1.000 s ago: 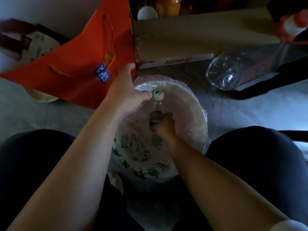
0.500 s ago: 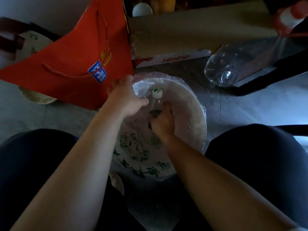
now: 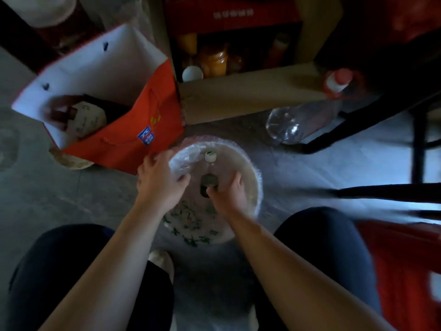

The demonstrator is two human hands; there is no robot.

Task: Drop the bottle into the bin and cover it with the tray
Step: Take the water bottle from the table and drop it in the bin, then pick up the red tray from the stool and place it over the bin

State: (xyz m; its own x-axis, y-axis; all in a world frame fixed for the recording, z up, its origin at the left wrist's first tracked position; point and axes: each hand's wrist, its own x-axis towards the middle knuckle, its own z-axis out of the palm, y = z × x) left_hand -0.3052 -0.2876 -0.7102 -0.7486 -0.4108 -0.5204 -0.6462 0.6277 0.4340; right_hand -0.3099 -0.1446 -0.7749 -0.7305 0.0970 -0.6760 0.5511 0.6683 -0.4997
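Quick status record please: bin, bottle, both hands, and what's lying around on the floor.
bin: round, lined with clear plastic, on the floor between the knees
bottle: white-capped, inside the bin
left hand: on the liner at the bin's left rim
right hand: inside the bin, around a dark object
tray: cannot tell
nearby: red bag left, empty clear bottle right, cardboard box behind
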